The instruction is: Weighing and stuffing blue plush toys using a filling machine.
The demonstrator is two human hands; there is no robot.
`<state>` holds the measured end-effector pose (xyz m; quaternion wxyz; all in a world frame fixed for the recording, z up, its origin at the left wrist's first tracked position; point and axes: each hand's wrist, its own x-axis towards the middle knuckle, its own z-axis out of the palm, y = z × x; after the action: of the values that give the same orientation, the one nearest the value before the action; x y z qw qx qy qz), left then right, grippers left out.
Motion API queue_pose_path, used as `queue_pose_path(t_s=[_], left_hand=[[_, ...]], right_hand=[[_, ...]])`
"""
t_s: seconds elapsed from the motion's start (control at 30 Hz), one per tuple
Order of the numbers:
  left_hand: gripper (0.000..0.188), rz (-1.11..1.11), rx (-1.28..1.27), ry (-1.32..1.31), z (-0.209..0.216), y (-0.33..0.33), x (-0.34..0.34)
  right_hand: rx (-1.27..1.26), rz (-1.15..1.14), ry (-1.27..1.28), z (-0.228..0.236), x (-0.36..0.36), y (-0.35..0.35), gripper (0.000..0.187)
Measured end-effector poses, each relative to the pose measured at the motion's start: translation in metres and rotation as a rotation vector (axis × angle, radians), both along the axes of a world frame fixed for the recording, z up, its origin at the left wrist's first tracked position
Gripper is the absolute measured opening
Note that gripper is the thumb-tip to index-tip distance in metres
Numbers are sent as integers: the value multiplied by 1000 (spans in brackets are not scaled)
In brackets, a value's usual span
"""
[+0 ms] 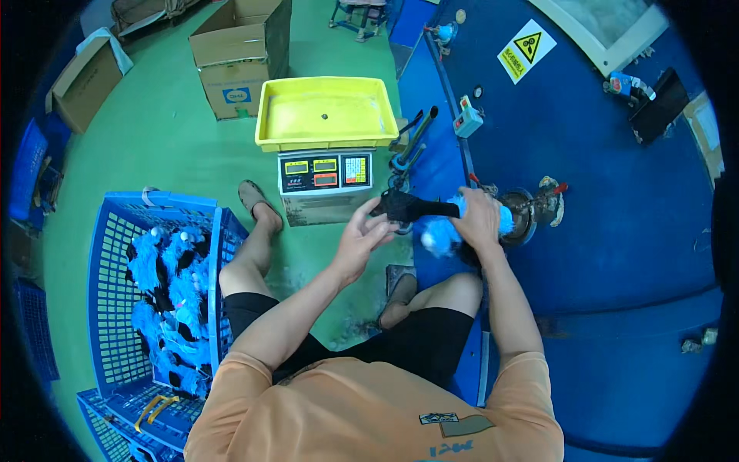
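Note:
A bright blue furry plush piece with a white tip, blurred by motion, hangs by the blue machine's side. My right hand is closed over it, close to the round metal nozzle on the machine. Whether the plush is fitted on the nozzle is hidden by my hand. From the plush a long black fabric part stretches left. Its left end is between the thumb and fingers of my left hand, in front of the scale.
At my left, a blue plastic basket holds several blue and black plush pieces. Ahead stands a digital scale under a yellow tray. Cardboard boxes lie beyond. The blue machine fills the right, with a switch box.

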<state>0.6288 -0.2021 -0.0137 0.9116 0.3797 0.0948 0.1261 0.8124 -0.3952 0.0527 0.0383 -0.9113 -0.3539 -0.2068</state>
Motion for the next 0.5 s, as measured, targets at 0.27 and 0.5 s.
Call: queue_pose_path(t_s=[0.27,0.5], left_hand=[[37,-37,319,105,22,-2,41],[24,-35,873,339,21,24,82]], right_hand=[[-12,290,-16,-6,-5,3,23],[-98,205,-65,-15,-16,31,31]])
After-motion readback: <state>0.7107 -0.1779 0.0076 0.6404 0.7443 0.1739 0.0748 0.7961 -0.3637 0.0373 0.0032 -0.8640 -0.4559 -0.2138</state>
